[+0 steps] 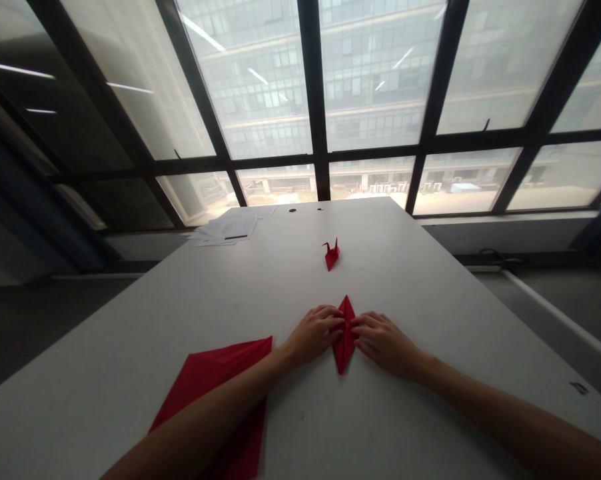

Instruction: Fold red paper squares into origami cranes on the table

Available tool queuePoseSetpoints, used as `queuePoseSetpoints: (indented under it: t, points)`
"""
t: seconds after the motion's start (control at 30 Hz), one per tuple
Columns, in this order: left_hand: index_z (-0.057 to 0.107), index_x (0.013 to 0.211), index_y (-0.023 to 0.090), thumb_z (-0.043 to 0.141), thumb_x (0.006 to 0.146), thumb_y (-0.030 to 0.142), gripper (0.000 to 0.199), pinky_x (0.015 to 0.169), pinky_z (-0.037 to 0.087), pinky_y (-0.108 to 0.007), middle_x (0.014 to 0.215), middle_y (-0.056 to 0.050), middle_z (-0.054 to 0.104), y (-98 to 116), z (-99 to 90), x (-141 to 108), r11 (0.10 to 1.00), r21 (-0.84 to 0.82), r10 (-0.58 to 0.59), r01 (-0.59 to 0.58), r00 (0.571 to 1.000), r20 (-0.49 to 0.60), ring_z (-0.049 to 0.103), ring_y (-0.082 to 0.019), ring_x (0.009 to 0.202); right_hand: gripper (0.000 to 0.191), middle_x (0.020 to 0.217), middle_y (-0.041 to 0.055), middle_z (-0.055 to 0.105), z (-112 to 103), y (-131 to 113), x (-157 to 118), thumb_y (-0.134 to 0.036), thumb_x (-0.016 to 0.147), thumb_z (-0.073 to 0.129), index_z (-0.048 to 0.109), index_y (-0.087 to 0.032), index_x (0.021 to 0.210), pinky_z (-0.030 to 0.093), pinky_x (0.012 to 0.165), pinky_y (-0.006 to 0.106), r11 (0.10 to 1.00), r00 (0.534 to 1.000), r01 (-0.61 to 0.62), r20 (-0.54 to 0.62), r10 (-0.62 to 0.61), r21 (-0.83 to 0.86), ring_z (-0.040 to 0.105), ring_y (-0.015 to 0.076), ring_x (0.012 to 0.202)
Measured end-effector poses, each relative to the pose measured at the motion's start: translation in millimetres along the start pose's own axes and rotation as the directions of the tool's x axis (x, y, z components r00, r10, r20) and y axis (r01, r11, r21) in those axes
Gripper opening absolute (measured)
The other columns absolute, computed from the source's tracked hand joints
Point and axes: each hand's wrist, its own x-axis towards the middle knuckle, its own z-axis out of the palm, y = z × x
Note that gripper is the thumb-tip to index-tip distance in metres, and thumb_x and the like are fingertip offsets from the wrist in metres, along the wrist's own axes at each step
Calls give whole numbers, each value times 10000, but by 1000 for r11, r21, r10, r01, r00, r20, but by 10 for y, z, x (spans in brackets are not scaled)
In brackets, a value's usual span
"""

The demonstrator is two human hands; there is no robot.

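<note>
Diamond of folded red paper (pixel 346 343) lying on a white worktop (pixel 405 267), its long axis running away from the viewer and a crease visible along its middle. The left hand (pixel 314 335) meets its left side and the right hand (pixel 386 340) its right side; both sets of fingers bear on the paper near mid-length, leaving the far and near points uncovered. Left fingers (pixel 329 312): bent and slightly parted, tips on the paper. Right fingers (pixel 368 321): likewise bent, a little spread, tips at the paper's right edge and upper face. Whether either set pinches the paper or merely presses it cannot be told from this view.

Beyond the diamond, and well apart from both hands, stands a small red paper crane (pixel 332 257), neck and tail raised. To the left of the diamond and nearer the viewer lies a larger red sheet (pixel 213 367), flat for the most part, with creases near its far edge; the left forearm (pixel 220 413) passes over it and hides part of it. White papers (pixel 225 223) overlap at the far left of the worktop, with a dark, slender pen-like object (pixel 236 237) on them. Near the far end is a dark round spot (pixel 292 211). Dark-framed windows (pixel 375 80) rise behind, a building's facade showing through the glass.
</note>
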Motion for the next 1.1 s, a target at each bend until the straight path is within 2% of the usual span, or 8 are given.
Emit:
queuePoseSetpoints:
  t: [0.07,0.17,0.23,0.33,0.63,0.87,0.97,1.1]
  points:
    - [673,1175,261,604,935,213,255,1039,447,-364,1206,-43,663,1,5,-1,1000,-7,-13,13,1000,-2,567,-208,1166,215,1171,51,667,5,3,1,-243,942,576,674,-264,1132,432,990,413,1000,999,-25,-23,25,-2,567,231,1106]
    - [610,1290,278,587,945,216,351,1026,453,-365,1222,-53,647,-1,9,-5,1000,0,-18,18,1000,7,569,-211,1148,233,1173,66,661,27,48,4,-201,951,535,680,-249,1127,422,992,420,990,985,-134,-118,129,-37,561,235,1117]
    - [630,1269,298,559,963,220,324,1028,446,-369,1227,-51,635,-2,7,-10,1000,15,-5,4,1000,23,564,-210,1145,267,1152,77,666,48,102,4,-143,938,510,694,-230,1111,427,983,414,980,970,-193,-159,183,-52,563,236,1110]
    - [670,1216,316,528,980,228,290,1044,429,-382,1239,-52,608,2,-6,-20,999,32,16,-17,999,30,534,-215,1175,306,1119,76,673,77,178,-1,-87,899,512,715,-223,1084,444,962,396,975,966,-216,-155,207,-46,574,228,1083]
    - [636,1280,332,502,989,210,343,1000,442,-359,1163,-61,627,-1,-47,-28,998,35,57,-61,994,96,559,-202,1090,177,1053,67,690,54,168,2,-167,883,611,737,-240,983,473,937,409,992,980,-121,-154,123,23,605,232,1013]
    - [685,1196,297,488,1007,238,279,999,445,-329,1119,-49,677,-33,-2,-8,992,-68,111,-106,991,74,583,-177,1074,139,1009,46,702,44,135,23,-198,901,628,710,-247,1003,467,938,407,995,983,-43,-173,59,95,601,222,991]
    - [699,1172,275,475,1016,256,273,1008,443,-331,1123,-54,682,-31,-3,-4,989,-91,125,-118,989,81,583,-178,1082,142,1021,53,698,34,99,24,-205,918,607,697,-242,1022,455,940,419,996,984,-16,-177,31,83,591,227,1004]
    - [701,1176,301,481,1012,252,278,1021,440,-348,1149,-54,669,-19,-14,-12,989,-80,129,-122,987,92,583,-184,1093,194,1049,62,691,15,59,21,-192,925,591,686,-248,1085,439,944,421,999,987,-15,-162,22,48,583,231,1027]
